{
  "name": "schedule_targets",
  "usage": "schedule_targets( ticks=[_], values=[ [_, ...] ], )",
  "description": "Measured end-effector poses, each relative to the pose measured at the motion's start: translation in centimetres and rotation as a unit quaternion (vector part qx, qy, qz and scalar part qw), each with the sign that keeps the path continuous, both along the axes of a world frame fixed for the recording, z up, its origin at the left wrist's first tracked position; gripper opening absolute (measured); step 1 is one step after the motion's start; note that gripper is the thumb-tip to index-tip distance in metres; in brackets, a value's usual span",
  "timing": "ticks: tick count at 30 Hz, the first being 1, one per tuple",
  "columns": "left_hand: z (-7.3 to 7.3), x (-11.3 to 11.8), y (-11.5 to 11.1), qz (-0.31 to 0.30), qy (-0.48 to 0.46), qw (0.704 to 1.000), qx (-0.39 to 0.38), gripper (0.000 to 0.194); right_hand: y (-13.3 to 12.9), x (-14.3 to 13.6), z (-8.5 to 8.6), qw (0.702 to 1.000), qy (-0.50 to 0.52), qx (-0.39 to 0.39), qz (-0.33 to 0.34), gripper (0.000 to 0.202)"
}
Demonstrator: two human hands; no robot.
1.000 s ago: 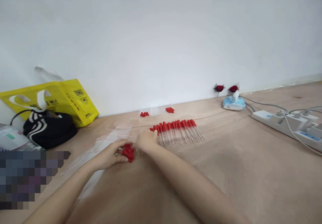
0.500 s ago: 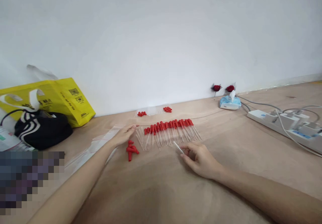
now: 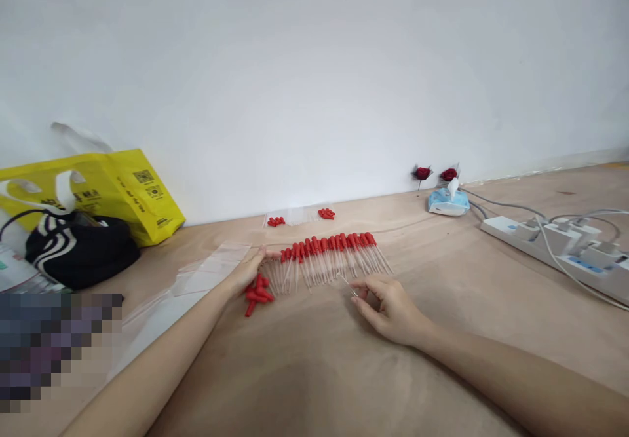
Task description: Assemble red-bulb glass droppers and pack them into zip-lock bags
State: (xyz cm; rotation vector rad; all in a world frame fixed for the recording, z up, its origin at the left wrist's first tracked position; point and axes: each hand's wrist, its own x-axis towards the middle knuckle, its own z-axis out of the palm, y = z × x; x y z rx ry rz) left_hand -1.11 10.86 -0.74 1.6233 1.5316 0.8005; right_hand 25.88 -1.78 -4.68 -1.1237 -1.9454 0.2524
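Observation:
A row of glass droppers with red rubber bulbs [image 3: 334, 244] lies on the table, thin tubes pointing toward me. Bare glass tubes [image 3: 275, 276] lie at the row's left end. There my left hand [image 3: 251, 268] reaches in, fingers apart, its fingertips by the leftmost red bulb. Below it sits a small pile of loose red bulbs [image 3: 259, 296]. On the right, my right hand [image 3: 386, 306] pinches a thin clear tube [image 3: 348, 285] between thumb and fingers, just in front of the row.
Clear plastic bags [image 3: 206, 276] lie left of the droppers; another packet [image 3: 301, 215] is near the wall. A yellow bag [image 3: 147, 194] and black pouch [image 3: 88, 247] stand left. Tissues [image 3: 448, 202], two dark red roses [image 3: 422, 173] and a power strip [image 3: 550, 247] are right.
My left hand has shifted from above the bare tubes to the row's left end, and the loose red bulbs lie differently. The tube in my right hand has tilted slightly.

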Motion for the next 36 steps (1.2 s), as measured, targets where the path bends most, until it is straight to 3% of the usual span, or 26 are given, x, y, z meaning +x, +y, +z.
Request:
schedule_targets(
  ticks=[5, 10, 14, 17, 18, 21, 24, 30, 36],
  values=[
    [0.1, 0.6, -2.2, 0.008, -0.013, 0.999, -0.050, 0.047, 0.0, 0.0, 0.0, 1.000, -0.014, 0.001, 0.012, 0.023],
    [-0.5, 0.8, -3.4, -0.007, -0.007, 0.999, -0.050, 0.047, 0.0, 0.1, 0.1, 0.999, -0.024, 0.002, 0.022, 0.022],
    [-1.0, 0.2, -3.5, 0.006, 0.004, 0.995, 0.099, 0.051, 0.1, 0.1, 0.1, 0.998, -0.044, -0.003, 0.035, 0.023],
    [-0.5, -1.0, -4.6, 0.012, 0.021, 0.979, 0.204, 0.039, 0.2, 0.1, 0.1, 0.996, -0.078, 0.003, 0.047, 0.026],
    [-0.3, -1.5, -5.3, -0.002, 0.038, 0.974, 0.224, 0.033, 0.2, 0.1, 0.0, 0.994, -0.091, 0.007, 0.051, 0.025],
    [0.2, -3.1, -7.9, -0.121, 0.163, 0.927, 0.314, 0.016, 0.3, 0.1, -0.2, 0.992, -0.115, 0.020, 0.056, 0.024],
    [-0.4, -4.1, -9.8, -0.176, 0.231, 0.896, 0.335, 0.009, 0.4, 0.0, -0.4, 0.992, -0.111, 0.017, 0.057, 0.024],
    [-2.0, -4.3, -9.6, -0.153, 0.262, 0.880, 0.366, 0.012, 0.4, 0.2, -0.3, 0.993, -0.094, -0.008, 0.072, 0.018],
    [-1.4, -4.0, -10.2, -0.143, 0.247, 0.860, 0.422, 0.009, 0.3, 0.2, -0.2, 0.994, -0.078, -0.003, 0.070, 0.014]
  ],
)
